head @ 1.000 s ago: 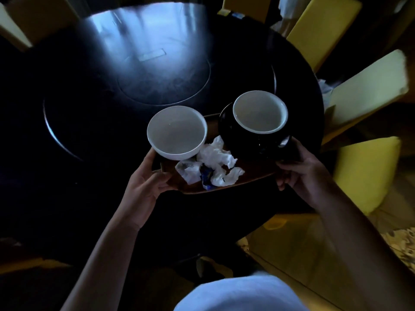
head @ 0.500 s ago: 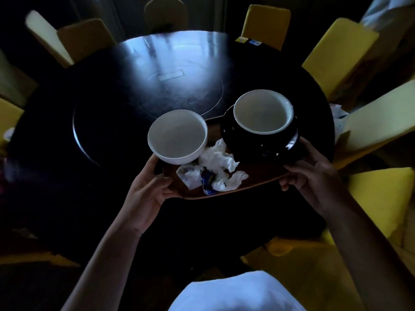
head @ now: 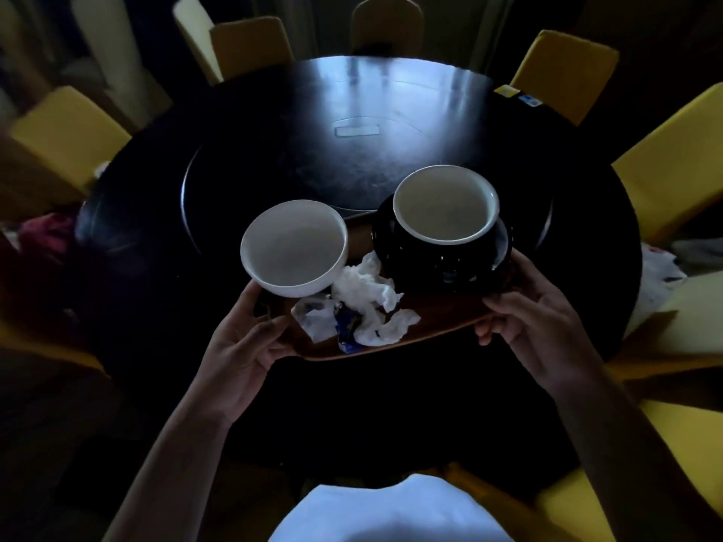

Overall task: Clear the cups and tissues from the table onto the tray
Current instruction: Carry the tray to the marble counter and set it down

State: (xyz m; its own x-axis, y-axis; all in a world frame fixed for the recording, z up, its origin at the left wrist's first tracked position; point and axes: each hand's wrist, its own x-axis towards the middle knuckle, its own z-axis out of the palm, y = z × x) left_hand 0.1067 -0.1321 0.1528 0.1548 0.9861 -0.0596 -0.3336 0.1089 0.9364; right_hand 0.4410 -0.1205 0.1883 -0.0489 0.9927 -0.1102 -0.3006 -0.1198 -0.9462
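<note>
Your brown tray (head: 442, 320) is carrying everything. The white cup (head: 294, 248) is sitting upright just above your left fingers (head: 270, 346). The black cup (head: 444, 232) is standing by your right fingers (head: 504, 307). Crumpled white tissues (head: 362, 303) are lying between them.

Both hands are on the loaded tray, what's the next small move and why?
Probably carry the tray away level: the white cup, black cup and tissues already sit on it, with left hand and right hand holding its ends.

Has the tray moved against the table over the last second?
Yes. The tray has shifted left against the table: the black cup now overlaps its centre ring, having sat right of it earlier.
</note>
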